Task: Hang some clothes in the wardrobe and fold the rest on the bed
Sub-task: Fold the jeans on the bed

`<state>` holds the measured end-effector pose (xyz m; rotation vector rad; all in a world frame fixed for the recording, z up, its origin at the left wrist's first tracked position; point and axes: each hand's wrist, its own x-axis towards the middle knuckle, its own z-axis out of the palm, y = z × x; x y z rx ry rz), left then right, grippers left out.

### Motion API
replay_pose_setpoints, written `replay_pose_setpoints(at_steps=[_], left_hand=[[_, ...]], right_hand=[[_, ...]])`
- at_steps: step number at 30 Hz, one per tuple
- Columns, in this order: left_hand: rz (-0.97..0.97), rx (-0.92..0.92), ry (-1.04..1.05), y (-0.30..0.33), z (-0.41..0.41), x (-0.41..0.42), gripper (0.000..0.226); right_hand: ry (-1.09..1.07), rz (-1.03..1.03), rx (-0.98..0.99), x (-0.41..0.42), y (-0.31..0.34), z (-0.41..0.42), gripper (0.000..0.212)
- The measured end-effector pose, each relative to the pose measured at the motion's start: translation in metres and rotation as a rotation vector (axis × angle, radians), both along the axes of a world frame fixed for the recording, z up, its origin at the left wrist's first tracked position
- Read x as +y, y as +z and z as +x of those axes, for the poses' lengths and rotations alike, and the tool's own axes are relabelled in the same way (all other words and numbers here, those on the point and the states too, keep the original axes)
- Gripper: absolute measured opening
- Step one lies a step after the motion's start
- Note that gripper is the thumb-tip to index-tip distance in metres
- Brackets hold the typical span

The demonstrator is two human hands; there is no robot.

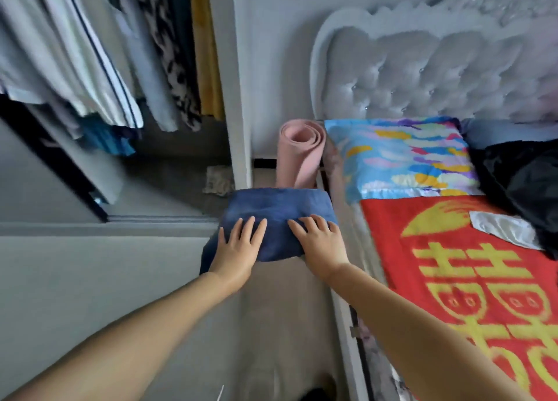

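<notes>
A folded blue garment (273,207) is held in the air between the wardrobe and the bed, over the floor gap. My left hand (238,248) grips its left side with fingers spread on top. On its right side sits my right hand (321,243), fingers on top as well. The open wardrobe (99,68) at the upper left holds several hanging clothes, white, striped, leopard-print and yellow. To the right lies the bed (453,279) with a red and yellow cover.
A rolled pink mat (297,156) stands against the wall between wardrobe and bed. A colourful pillow (401,156) and a black garment (525,183) lie at the bed's head, below the grey tufted headboard (422,77). A white wardrobe panel (238,98) stands just beyond the blue garment.
</notes>
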<state>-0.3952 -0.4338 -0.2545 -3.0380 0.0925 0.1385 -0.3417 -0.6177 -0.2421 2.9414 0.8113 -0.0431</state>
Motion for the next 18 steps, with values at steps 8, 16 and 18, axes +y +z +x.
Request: replay_pose_setpoints(at_steps=[8, 16, 18], left_hand=[[0.028, -0.060, 0.253, 0.011, -0.033, 0.148, 0.085], [0.014, -0.029, 0.322, -0.022, 0.042, 0.244, 0.085], [-0.011, 0.064, 0.354, -0.035, 0.074, 0.268, 0.096]], right_hand=[[0.283, 0.008, 0.064, 0.173, -0.006, 0.024, 0.067], [0.390, -0.009, 0.151, 0.277, -0.038, 0.111, 0.070], [0.388, -0.023, 0.176, 0.300, -0.052, 0.140, 0.070]])
